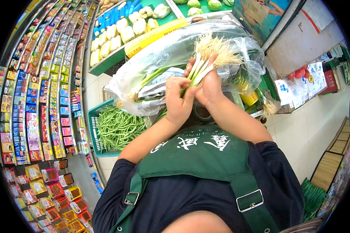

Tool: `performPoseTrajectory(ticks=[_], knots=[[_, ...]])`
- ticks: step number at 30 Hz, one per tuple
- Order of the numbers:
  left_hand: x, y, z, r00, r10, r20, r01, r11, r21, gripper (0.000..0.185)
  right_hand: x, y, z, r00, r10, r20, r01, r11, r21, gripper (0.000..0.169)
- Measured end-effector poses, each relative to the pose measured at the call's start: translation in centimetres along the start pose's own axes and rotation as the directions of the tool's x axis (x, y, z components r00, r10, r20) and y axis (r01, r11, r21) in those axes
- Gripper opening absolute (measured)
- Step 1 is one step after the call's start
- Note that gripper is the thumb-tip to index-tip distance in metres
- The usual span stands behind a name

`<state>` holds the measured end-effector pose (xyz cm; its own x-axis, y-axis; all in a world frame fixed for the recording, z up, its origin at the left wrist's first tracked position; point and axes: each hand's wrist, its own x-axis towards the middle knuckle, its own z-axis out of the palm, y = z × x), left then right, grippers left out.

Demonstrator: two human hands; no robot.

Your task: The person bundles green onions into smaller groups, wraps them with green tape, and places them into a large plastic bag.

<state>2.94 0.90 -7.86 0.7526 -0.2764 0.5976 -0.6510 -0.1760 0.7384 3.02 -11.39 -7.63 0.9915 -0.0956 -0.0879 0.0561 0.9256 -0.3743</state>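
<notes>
A bunch of scallions (196,70) is held before my chest, its pale stringy roots (214,49) fanned out at the top. My left hand (178,99) pinches the stalks from the left with bent fingers. Around the white stem ends, my right hand (212,84) cups the bunch from the right and behind. Beneath both hands spreads a large clear plastic bag (124,77). More scallions (153,76) lie at the left of the bag, beside a white and blue sheet (163,81). The green ends of the held bunch are mostly hidden by my hands.
A green crate (92,135) of long green beans (116,128) sits at left. Behind the bag are wrapped pale vegetables (127,33), cabbages (194,11) and a yellow box (154,36) bearing writing. Snack shelves (46,87) line the left; rooted scallions (268,107) hang at right.
</notes>
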Motion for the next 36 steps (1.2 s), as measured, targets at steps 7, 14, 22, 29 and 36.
performPoseTrajectory(ticks=[7,14,22,29,36], knots=[[0.5,0.0,-0.4,0.960,-0.279,0.007,0.279,0.955,-0.101,0.023,0.0,0.4,0.1,0.997,-0.064,0.048,0.064,0.998,0.015,0.058],[2.4,-1.5,-2.0,0.793,-0.418,0.444,0.525,0.838,-0.148,0.073,-1.5,-1.2,0.9,0.987,-0.036,0.154,0.124,0.778,-0.615,0.021],[2.9,-1.2,-3.5,0.568,-0.158,0.808,0.729,0.553,-0.404,0.030,-3.3,-5.4,2.9,0.921,0.390,0.009,-0.061,0.167,-0.984,0.046],[3.0,-2.2,-3.8,0.589,-0.431,0.684,0.724,0.658,-0.209,0.033,-4.4,-8.8,-0.2,0.863,0.418,0.282,0.275,0.078,-0.958,0.054],[0.6,-11.9,-3.3,0.597,-0.714,0.365,0.704,0.684,0.188,0.035,-4.4,-6.4,-1.9,0.857,0.358,0.370,0.464,-0.223,-0.857,0.037]])
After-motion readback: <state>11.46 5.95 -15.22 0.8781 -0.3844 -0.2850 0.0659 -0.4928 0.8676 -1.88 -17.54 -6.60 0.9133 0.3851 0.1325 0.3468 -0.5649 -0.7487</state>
